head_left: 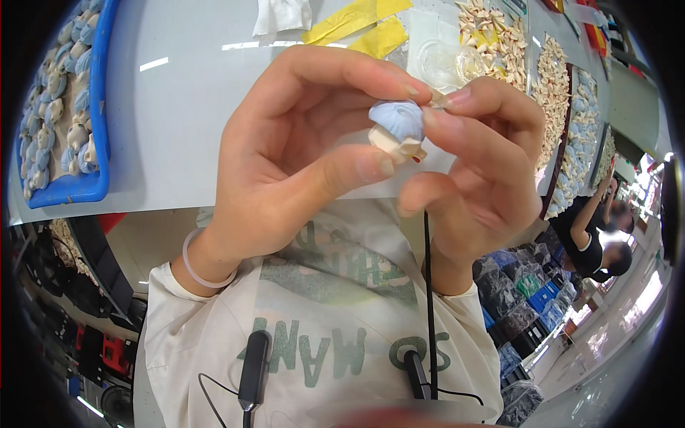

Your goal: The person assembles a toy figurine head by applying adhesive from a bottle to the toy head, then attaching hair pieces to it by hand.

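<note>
A small figurine (397, 121) with a ridged light-blue top and a cream lower part is held up over the table's near edge. My left hand (275, 143) grips it, thumb below and fingertips above. My right hand (492, 153) is closed at its upper side, thumb and fingers bent. Its fingertips pinch a small cream piece (437, 100) against the figurine's upper right. A tiny red spot shows at the figurine's underside. Where exactly the piece meets the figurine is hidden by the fingertips.
A blue tray (103, 107) of similar blue-and-cream figurines stands at the left. Yellow strips (357, 25), a white tissue (282, 16) and a clear round dish (437, 60) lie at the back. Piles of small cream pieces (553, 93) and more blue pieces (574, 143) are at the right. Another person (592, 242) works beyond.
</note>
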A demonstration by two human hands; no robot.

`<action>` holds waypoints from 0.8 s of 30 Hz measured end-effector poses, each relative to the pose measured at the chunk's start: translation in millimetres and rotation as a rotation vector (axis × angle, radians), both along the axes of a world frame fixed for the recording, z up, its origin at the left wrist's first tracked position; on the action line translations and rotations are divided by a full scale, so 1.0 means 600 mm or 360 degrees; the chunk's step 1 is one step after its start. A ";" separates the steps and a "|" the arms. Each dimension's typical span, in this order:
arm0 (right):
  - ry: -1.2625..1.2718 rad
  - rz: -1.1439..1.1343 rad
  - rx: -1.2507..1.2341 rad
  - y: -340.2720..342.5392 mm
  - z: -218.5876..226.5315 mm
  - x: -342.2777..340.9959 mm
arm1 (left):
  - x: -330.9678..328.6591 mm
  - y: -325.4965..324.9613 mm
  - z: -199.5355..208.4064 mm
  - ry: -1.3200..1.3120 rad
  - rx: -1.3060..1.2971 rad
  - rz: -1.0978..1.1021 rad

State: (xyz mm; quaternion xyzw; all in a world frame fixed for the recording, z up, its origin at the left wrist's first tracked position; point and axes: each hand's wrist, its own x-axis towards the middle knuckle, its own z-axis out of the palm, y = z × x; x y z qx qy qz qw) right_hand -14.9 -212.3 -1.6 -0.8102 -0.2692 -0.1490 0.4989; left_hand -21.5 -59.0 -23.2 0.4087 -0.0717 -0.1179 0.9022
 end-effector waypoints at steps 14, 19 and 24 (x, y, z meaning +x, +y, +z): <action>-0.0195 -0.0227 -0.0394 0.012 0.003 -0.004 | -0.011 0.007 0.011 0.0336 -0.0075 -0.0114; -0.0105 -0.0305 -0.0284 0.015 0.013 -0.016 | -0.010 0.008 0.014 0.0193 -0.0028 -0.0161; -0.0181 -0.0360 -0.0332 0.006 0.006 -0.021 | -0.006 0.007 0.012 0.0229 0.0091 -0.0252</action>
